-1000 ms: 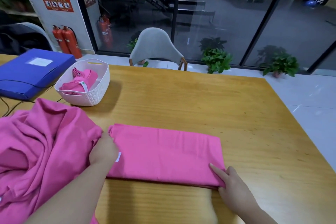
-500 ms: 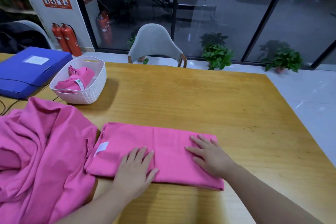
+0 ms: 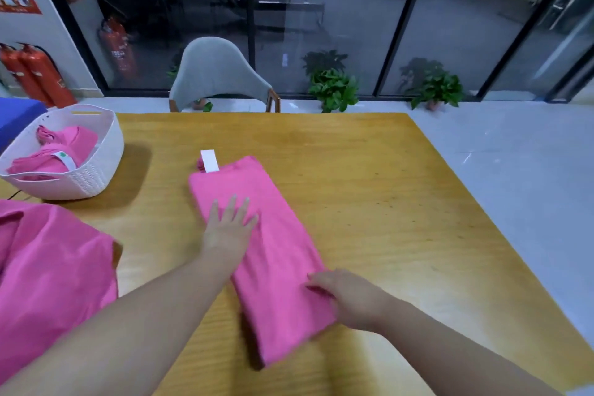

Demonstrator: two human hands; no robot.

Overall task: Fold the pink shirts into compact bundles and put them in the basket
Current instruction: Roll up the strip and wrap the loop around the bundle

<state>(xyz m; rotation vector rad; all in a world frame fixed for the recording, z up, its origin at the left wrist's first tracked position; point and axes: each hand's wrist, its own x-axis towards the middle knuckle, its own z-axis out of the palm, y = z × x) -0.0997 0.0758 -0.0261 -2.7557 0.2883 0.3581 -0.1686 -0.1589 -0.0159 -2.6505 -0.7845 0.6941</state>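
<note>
A pink shirt [image 3: 273, 254] folded into a long strip lies on the wooden table [image 3: 369, 190], running away from me, with a white tag [image 3: 209, 160] at its far end. My left hand [image 3: 229, 228] lies flat on the strip's left side, fingers spread. My right hand [image 3: 347, 296] rests on the strip's near right edge, fingers bent down onto the cloth. A white basket [image 3: 86, 180] at the far left holds a bundled pink shirt [image 3: 61, 151]. A loose pile of pink shirts [image 3: 48, 273] lies at the near left.
A blue box [image 3: 16, 112] sits behind the basket at the left edge. A grey chair [image 3: 218, 74] stands at the table's far side. The table's right edge drops to a pale floor. Potted plants [image 3: 334, 90] line the glass wall.
The folded shirt has turned from lying crosswise to lying lengthwise, away from me. My left hand moved up onto its far half and my right hand onto its near end.
</note>
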